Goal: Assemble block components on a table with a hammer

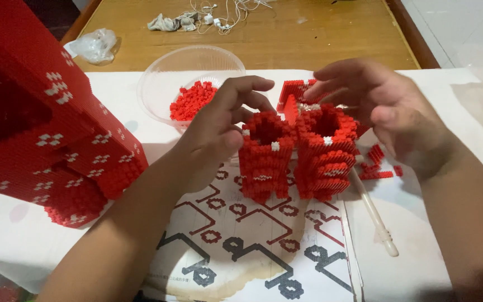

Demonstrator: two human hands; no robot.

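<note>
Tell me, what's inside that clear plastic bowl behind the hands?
The clear plastic bowl holds a heap of small red bricks on its near side. The left hand covers the bowl's near right edge, so anything there is hidden.

**Two red brick towers**

Two hollow red block towers (296, 154) stand upright, side by side and touching, on a printed instruction sheet (241, 240). Each is open on top, with small white blocks dotted among the red.

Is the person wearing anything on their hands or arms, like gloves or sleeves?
No. The left hand and the right hand are both bare, with no gloves, rings or watch showing. Both forearms are bare too, with no sleeves as far as the picture reaches. The fingernails look short and unpainted.
</note>
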